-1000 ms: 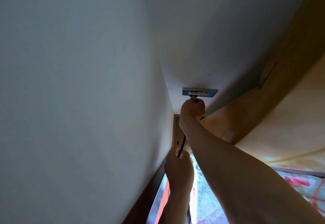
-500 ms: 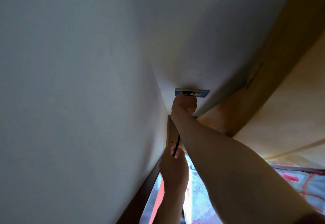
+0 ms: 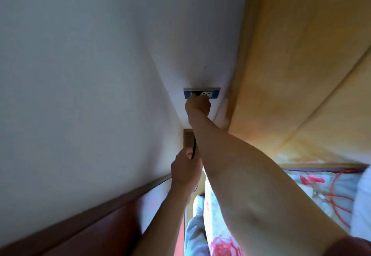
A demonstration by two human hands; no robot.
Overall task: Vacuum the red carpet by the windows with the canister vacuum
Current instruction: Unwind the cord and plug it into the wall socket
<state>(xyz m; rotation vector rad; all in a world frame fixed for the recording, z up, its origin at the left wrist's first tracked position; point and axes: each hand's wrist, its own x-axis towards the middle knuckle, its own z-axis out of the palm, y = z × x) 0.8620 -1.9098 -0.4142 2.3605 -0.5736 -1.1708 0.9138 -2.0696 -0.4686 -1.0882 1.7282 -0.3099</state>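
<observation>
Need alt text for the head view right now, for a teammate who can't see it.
The right hand grips the plug at a blue wall outlet on a white wall. Below it, the left hand holds the black cord; floral bedding lies to the right.

a bedroom in a home: plain white walls [image 3: 80, 75] with a blue wall socket [image 3: 208, 93] just above the right hand [image 3: 197, 106], a dark wooden skirting board [image 3: 100, 210] below and left of it, and flowered bedding [image 3: 321, 185] to its lower right.

A floral bedspread [image 3: 313, 187] lies beside a yellow wooden panel [image 3: 301, 55] and white wall [image 3: 80, 75].
</observation>
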